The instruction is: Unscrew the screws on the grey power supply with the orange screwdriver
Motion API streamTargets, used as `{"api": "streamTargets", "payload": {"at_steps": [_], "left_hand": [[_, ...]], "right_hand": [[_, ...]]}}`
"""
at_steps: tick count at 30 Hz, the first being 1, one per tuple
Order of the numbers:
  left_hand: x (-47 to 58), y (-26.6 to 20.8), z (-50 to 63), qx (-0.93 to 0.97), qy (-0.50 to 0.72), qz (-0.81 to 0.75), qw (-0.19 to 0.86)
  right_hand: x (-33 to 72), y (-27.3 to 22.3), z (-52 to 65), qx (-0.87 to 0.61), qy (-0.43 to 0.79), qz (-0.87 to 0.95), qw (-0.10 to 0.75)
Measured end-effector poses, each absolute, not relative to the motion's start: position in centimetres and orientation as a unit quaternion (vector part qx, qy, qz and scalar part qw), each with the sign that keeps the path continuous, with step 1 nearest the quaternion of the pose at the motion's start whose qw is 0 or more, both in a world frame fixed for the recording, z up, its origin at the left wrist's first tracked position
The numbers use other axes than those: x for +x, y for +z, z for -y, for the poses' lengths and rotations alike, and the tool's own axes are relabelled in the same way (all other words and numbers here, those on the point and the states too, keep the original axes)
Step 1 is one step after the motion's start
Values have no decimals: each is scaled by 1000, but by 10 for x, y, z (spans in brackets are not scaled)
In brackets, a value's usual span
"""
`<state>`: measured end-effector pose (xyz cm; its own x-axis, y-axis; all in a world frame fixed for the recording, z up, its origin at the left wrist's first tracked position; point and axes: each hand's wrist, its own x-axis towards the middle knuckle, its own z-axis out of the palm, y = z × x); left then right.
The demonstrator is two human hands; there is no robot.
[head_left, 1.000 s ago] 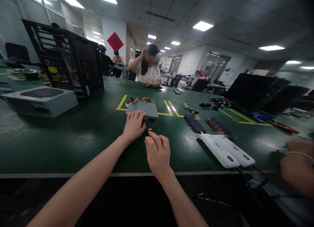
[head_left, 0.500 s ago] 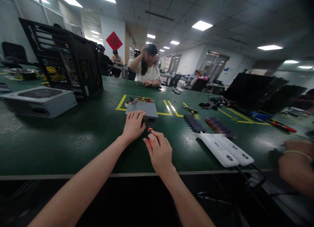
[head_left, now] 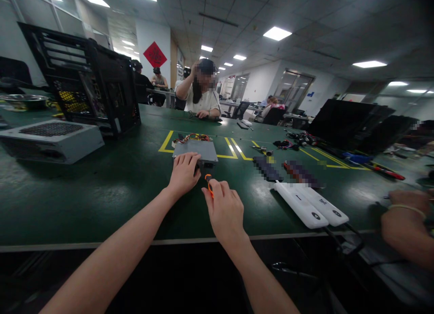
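A grey computer power supply [head_left: 195, 147] lies on the green table, its bundle of coloured wires [head_left: 193, 137] at the far side. My left hand [head_left: 185, 173] grips its near left edge, with the fingers over the top and the thumb at the near face. My right hand [head_left: 225, 210] is closed around a screwdriver [head_left: 209, 183] with an orange and black handle. It is just in front of the power supply, to the right of my left hand. The screwdriver's shaft is hard to make out, and I cannot tell whether the tip touches anything.
On the left stand a black computer case [head_left: 91, 83] and a second power supply [head_left: 54, 142]. Two white devices [head_left: 310, 205] and blurred phone-like items lie on the right. Another person's hand [head_left: 408, 214] is at the far right. A person [head_left: 201, 94] sits opposite.
My right hand with the screwdriver has shifted slightly right and back, away from the power supply. My left hand stays on the power supply. The whole view has tilted slightly.
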<state>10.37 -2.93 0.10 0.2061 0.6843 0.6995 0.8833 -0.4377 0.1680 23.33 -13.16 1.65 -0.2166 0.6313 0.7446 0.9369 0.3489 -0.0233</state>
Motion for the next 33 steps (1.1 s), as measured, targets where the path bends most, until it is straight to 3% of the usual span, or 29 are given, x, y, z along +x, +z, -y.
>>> {"api": "streamTargets", "payload": {"at_steps": [28, 33], "left_hand": [[103, 0, 28, -767, -364, 509, 142], [104, 0, 28, -766, -368, 509, 134]], "right_hand": [[237, 13, 136, -558, -132, 728, 375], [230, 12, 144, -549, -119, 752, 344]]}}
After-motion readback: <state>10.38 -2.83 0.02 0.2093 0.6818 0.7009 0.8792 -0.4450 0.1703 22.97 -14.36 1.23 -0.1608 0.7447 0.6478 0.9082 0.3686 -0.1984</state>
